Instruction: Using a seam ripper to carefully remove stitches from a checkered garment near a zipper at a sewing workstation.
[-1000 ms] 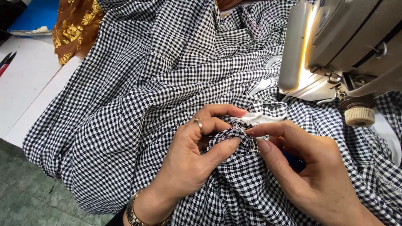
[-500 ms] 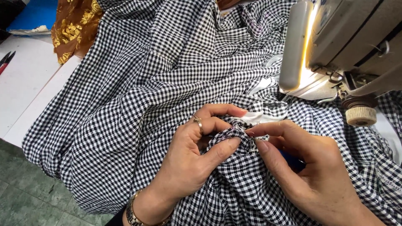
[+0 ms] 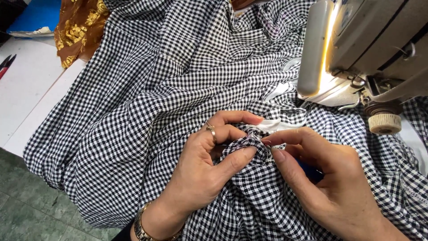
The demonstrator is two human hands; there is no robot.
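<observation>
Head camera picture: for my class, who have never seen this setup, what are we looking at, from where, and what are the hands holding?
The view comes from a camera on the person's head, looking down at their own hands. The left hand and right hand pinch a bunched fold of black-and-white checked fabric spread over a white table. At upper right stands a sewing machine with its lamp lit. Brown and gold cloth lies at upper left.

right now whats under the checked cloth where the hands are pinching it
Under the checked cloth only a white strip peeks out beside the left hand and right hand; the table beneath is covered.
</observation>
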